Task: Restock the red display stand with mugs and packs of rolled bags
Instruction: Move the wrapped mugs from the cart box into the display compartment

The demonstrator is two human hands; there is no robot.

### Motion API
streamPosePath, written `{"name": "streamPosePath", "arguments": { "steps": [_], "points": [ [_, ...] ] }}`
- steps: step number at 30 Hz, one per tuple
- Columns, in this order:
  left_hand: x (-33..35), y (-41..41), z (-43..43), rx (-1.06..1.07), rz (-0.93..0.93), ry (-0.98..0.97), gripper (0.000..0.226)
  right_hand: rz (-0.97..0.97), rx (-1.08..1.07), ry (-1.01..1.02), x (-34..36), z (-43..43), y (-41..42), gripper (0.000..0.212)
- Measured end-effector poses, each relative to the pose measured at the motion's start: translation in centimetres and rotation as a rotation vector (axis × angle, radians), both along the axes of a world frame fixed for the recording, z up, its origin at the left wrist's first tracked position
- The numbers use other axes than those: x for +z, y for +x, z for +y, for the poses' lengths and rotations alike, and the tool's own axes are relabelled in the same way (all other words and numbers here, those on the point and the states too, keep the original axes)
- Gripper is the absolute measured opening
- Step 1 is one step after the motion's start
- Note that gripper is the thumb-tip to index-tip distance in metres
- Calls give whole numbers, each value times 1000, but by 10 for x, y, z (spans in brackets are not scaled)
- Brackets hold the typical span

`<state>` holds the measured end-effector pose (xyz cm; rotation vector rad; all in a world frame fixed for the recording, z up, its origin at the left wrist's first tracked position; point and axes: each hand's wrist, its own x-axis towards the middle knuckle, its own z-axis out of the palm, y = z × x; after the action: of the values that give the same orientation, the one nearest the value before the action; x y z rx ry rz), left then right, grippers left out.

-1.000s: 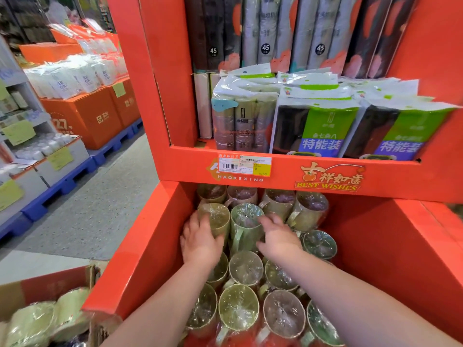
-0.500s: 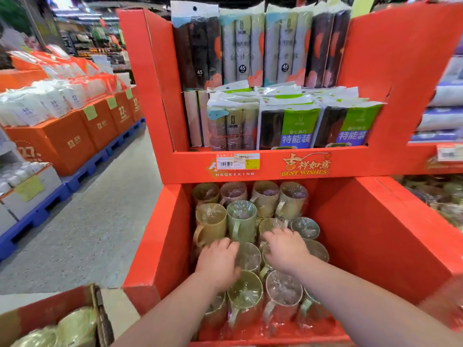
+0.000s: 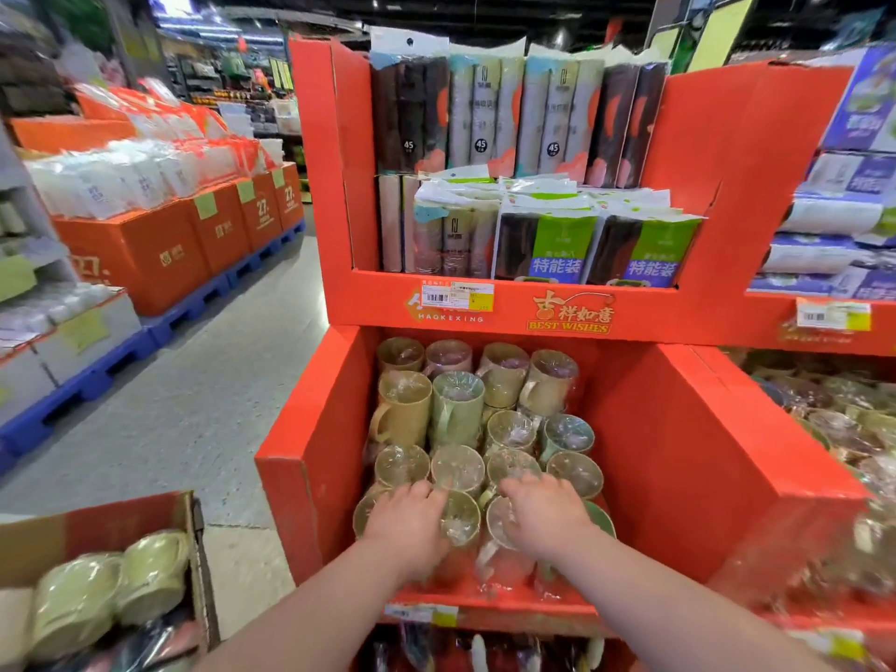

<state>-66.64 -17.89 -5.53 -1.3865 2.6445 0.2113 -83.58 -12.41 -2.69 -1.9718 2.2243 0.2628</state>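
Both hands reach palm down into the lower bin of the red display stand (image 3: 679, 429), which fills the view from six o'clock up to the centre. The left hand (image 3: 412, 521) lies on a wrapped mug in the front row. Its fingers (image 3: 429, 494) are fairly straight and close together, clasping nothing. The right hand (image 3: 548, 516), at its three o'clock, rests on the neighbouring mug tops. Its fingers (image 3: 516, 487) are spread a little and point towards eleven o'clock. The picture is blurred here, so finer contact cannot be told.

The mugs (image 3: 458, 405) stand upright in rows in the bin, film over their mouths, with taller stacked ones at twelve o'clock of the hands. The packs of rolled bags (image 3: 557, 244) stand on the upper shelf, above a price label (image 3: 458, 297). At eight o'clock, on the floor (image 3: 194, 419), an open cardboard box (image 3: 97, 531) holds more wrapped cups (image 3: 150, 565).
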Motion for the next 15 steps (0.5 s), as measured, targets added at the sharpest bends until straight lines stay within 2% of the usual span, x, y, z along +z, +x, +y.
{"name": "streamPosePath", "arguments": {
  "steps": [9, 15],
  "points": [
    [-1, 6, 81, 145, -6, 22, 53, -52, 124, -8, -3, 56, 0, 43],
    [-10, 40, 135, 287, -7, 24, 53, -104, 284, -2, -18, 82, 26, 42]
  ]
}}
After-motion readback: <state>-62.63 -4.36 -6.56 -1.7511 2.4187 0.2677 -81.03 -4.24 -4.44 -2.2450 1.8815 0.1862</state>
